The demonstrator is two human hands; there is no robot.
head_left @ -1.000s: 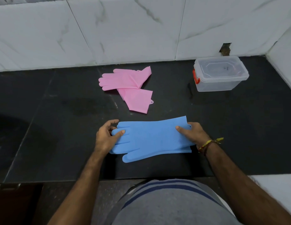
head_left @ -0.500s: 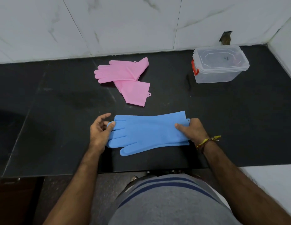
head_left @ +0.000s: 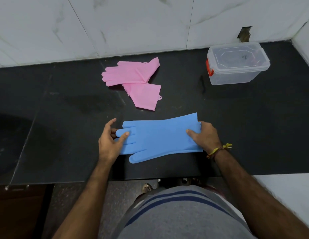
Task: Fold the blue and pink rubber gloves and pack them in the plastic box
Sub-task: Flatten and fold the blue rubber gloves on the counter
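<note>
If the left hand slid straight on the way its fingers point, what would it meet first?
The left hand points right along the black counter, already touching the flat blue rubber gloves at their fingertips; it would likely ride further onto them.

Stuff you can't really make out

left hand (head_left: pixel 108 144) covers the blue gloves' (head_left: pixel 160 137) fingertips; the plastic box's (head_left: pixel 236 63) lid marking is too tiny to read.

My left hand (head_left: pixel 109 142) has crept further over the fingertips of the blue gloves (head_left: pixel 160 137), its thumb now pinching on top of them where it earlier only touched their edge. The gloves look flatter and squarer on the desk (head_left: pixel 253 126) than before.
</note>
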